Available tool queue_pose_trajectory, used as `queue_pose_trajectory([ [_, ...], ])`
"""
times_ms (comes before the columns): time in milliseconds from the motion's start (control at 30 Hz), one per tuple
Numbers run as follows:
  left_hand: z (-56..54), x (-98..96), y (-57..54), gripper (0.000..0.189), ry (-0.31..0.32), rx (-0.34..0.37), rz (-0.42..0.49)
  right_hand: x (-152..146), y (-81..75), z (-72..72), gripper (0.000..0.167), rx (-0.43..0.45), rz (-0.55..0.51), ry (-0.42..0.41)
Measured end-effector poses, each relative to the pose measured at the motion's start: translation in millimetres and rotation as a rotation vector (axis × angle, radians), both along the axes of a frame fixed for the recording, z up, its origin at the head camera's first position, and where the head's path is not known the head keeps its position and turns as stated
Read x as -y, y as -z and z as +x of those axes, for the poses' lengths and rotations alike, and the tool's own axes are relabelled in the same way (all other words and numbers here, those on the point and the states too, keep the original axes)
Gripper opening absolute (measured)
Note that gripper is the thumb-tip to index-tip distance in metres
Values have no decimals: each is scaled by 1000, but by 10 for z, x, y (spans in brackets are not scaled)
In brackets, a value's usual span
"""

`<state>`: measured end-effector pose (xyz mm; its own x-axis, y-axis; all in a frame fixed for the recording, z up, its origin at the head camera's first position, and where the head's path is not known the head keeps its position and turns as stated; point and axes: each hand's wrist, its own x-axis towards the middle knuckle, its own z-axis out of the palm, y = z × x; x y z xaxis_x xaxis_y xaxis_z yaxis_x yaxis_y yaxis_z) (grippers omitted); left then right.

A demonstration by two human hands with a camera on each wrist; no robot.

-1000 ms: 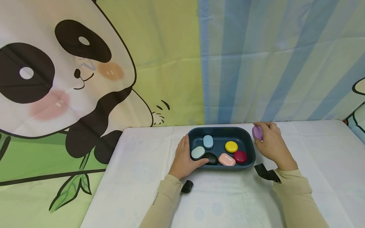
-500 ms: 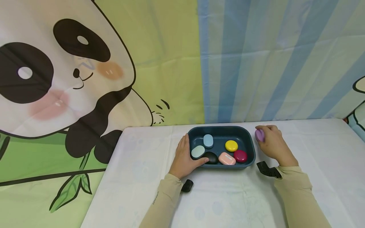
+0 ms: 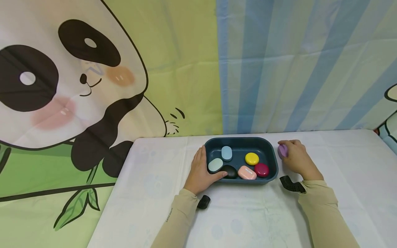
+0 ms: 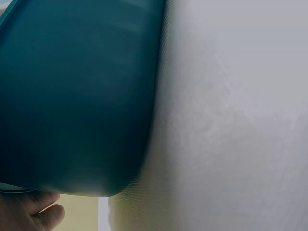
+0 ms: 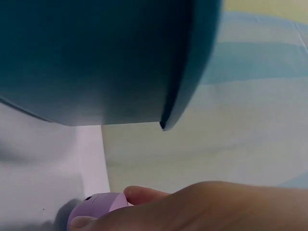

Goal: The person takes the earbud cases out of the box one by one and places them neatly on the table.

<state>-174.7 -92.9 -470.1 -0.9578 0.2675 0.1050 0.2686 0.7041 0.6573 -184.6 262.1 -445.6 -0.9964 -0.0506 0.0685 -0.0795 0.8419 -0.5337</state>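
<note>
One white worktop (image 3: 152,172), bearing a blue tray (image 3: 238,148) with six rounded pieces (image 3: 252,158) inside. Left hand (image 3: 200,174) against the tray's left end, fingers straight, thumb spread wide. Right hand (image 3: 298,158) just beyond the right end, fingers pinching a purple piece (image 3: 282,151). Probably setting down or picking up, unclear which; next calling for release or lift.
</note>
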Motion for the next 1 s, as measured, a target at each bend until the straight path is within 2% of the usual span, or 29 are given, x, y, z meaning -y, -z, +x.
queue_pose_trajectory([
  [367, -28, 19, 0, 129, -5, -6, -5, 10, 20, -43, 47, 26, -1, -3],
  [633, 3, 19, 21, 129, 0, -5, 6, 40, -13, -4, 53, 50, 26, 28],
  [1000, 9, 3, 1, 128, 2, -15, 13, 164, -154, 65, 43, -111, 13, 12],
])
